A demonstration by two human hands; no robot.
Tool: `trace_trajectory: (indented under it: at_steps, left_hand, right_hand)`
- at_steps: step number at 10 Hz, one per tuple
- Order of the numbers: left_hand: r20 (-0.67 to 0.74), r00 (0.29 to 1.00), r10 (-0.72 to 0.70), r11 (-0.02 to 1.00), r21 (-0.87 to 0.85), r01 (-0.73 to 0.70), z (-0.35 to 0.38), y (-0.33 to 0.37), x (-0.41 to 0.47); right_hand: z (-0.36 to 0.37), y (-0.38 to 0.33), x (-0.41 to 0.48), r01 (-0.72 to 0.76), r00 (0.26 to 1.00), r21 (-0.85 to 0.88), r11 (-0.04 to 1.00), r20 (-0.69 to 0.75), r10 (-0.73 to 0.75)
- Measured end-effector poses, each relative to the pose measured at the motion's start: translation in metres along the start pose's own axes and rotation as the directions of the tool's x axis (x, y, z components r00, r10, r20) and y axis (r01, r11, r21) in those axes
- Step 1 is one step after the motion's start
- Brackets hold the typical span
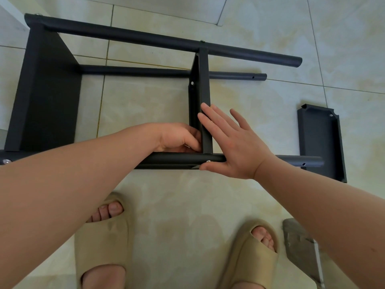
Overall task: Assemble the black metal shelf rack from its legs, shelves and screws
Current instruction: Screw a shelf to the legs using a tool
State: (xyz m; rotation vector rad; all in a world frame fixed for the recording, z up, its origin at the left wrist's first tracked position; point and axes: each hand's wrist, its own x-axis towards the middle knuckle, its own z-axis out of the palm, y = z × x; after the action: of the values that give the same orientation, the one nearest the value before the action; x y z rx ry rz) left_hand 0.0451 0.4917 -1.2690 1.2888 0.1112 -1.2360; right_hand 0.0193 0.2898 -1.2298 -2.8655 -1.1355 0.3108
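The black rack lies on its side on the tiled floor. One shelf point(44, 94) is fixed at the left end between the tube legs. A middle shelf point(203, 80) stands on edge between the far leg point(166, 41) and the near leg point(179, 159). My left hand point(179, 138) curls its fingers at the inner corner where the middle shelf meets the near leg, pinching something small and silvery. My right hand point(229, 142) lies flat against the shelf's right face, thumb under the near leg beside a silver screw head point(207, 161). A third shelf point(320, 140) lies loose at the right.
A second far leg point(237, 76) lies on the floor with an empty screw hole near its end. My two feet in beige slippers point(104, 243) stand close to the near leg. A grey object point(300, 245) lies at the lower right.
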Motion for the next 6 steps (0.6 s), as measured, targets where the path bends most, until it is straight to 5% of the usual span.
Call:
trace_trajectory:
  at_steps: [3, 6]
  left_hand:
    - [-0.067, 0.997, -0.029, 0.985, 0.171, 0.04, 0.0002, -0.0017, 0.0023]
    - [0.02, 1.0, -0.015, 1.0, -0.007, 0.015, -0.001, -0.0011, 0.0019]
  right_hand:
    - [0.0003, 0.0003, 0.0, 0.002, 1.0, 0.002, 1.0, 0.003, -0.002]
    - [0.0005, 0.0004, -0.0001, 0.003, 1.0, 0.001, 1.0, -0.002, -0.003]
